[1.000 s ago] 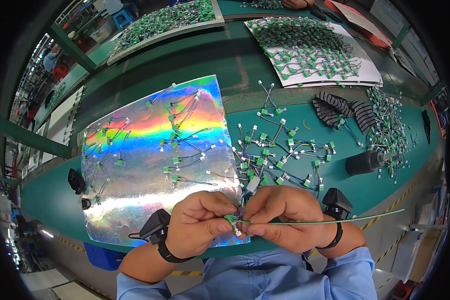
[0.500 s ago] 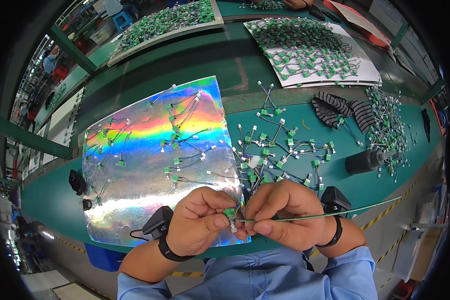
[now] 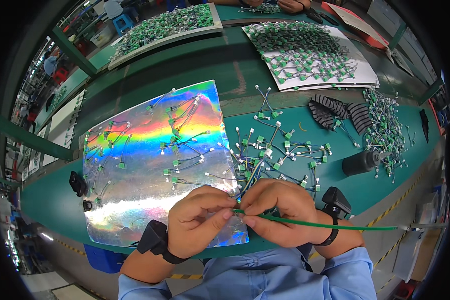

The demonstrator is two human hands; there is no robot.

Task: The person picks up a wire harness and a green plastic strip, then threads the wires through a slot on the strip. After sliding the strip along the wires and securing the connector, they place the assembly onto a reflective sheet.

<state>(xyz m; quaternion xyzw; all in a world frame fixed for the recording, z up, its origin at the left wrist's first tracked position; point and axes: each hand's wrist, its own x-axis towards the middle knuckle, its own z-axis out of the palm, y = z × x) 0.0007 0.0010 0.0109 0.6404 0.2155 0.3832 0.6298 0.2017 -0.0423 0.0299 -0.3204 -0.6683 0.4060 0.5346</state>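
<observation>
My left hand (image 3: pixel 197 220) and my right hand (image 3: pixel 280 212) meet at the front edge of the bench, fingertips almost touching. A long thin green stick (image 3: pixel 325 223) is pinched in my right hand and runs out to the right past the wrist. Its near end lies at my left thumb and fingertips, which are closed in a pinch. What the left fingers hold is mostly hidden; a small part shows at the tips. Just beyond the hands lie several short cables with green connector blocks (image 3: pixel 287 145) and white plugs.
A shiny reflective sheet (image 3: pixel 135 185) carries spaced cables. A black bottle (image 3: pixel 360 163), striped cloth (image 3: pixel 330 111) and cable heap (image 3: pixel 385 120) lie right. Behind stand loaded boards, one white (image 3: pixel 357 75), one at left (image 3: pixel 165 37). Another person's hands (image 3: pixel 291 5) show at the far edge.
The green block that showed in my left fingers is now hidden by them. My left hand has tilted, and the green stick's far end has swung lower.
</observation>
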